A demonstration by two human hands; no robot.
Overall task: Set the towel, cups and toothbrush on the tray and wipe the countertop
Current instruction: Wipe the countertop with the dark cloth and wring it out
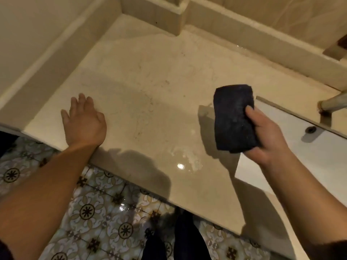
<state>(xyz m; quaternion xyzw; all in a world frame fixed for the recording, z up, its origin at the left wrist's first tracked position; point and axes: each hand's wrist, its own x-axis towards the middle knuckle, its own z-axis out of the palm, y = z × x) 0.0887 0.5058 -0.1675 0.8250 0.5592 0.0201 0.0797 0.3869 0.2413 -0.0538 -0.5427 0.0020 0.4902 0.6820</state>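
A beige stone countertop [150, 87] fills the middle of the head view. My right hand [268, 137] grips a folded dark cloth [234, 117], held just above the counter near the sink's left edge. My left hand [84, 121] lies flat, palm down, fingers apart, on the counter by its front edge at the left. A wet patch [185, 162] shines on the counter near the front edge, between my hands. No tray, cups or toothbrush show in this view.
A white sink basin [300, 158] with an overflow hole [310, 129] sits at the right, a metal tap spout [334, 102] above it. A raised ledge [244, 34] runs along the back wall. Patterned floor tiles [97, 212] lie below the counter edge.
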